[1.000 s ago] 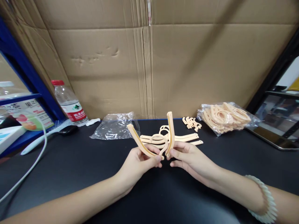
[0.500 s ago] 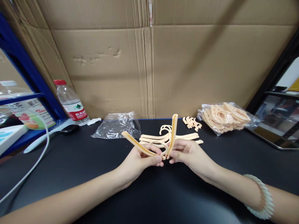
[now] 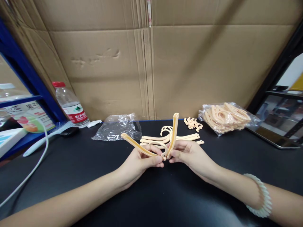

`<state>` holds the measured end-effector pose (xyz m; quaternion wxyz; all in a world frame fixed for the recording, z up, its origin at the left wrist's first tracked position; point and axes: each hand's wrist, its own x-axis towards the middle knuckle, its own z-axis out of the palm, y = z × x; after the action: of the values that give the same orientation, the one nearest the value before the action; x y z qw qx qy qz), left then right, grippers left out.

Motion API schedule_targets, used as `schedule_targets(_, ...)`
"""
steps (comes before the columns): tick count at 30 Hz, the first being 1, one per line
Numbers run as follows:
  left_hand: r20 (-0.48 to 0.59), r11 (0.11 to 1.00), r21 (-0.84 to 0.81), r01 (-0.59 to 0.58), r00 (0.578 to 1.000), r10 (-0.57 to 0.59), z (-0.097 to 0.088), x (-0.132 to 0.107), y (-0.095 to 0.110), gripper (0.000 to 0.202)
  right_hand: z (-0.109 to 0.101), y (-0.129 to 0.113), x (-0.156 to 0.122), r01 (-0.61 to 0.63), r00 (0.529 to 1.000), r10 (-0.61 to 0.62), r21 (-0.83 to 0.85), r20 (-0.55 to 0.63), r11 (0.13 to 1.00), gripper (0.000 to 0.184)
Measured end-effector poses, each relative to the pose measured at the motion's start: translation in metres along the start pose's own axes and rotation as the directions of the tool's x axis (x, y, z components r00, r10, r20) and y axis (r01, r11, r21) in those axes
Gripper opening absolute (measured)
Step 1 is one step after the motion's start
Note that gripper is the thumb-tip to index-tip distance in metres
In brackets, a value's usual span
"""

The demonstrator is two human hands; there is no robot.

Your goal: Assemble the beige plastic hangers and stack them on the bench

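your left hand (image 3: 142,162) pinches one arm of the beige folding hanger (image 3: 174,130); that arm slants up and off to your left. your right hand (image 3: 189,155) clamps the other arm, nearly upright. both arms meet between your thumbs, above the black table (image 3: 71,176), just before the loose hangers (image 3: 189,137).

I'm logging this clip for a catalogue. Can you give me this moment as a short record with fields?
Left hand: pinches peach plastic hanger by its slanted arm
Right hand: pinches the same hanger by its upright arm; bead bracelet on the wrist
Hanger shape: arms meet in a V between the hands
Behind hands: loose hanger parts, small hooks, on black table
Right rear: clear bag of parts
Left rear: empty clear bag, water bottle
Backdrop: cardboard
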<state>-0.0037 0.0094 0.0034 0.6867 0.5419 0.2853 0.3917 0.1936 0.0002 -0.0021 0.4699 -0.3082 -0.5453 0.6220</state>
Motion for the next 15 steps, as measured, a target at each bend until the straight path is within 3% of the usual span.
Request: schedule_targets(15,0.002,0.995,0.087,-0.055,0.998,0.055,0.0046,-0.0010,-0.0004,0.007,0.0073,-0.0037,-0.0006,0.000,1.000,0.000,-0.047,0.003,0.999,0.022)
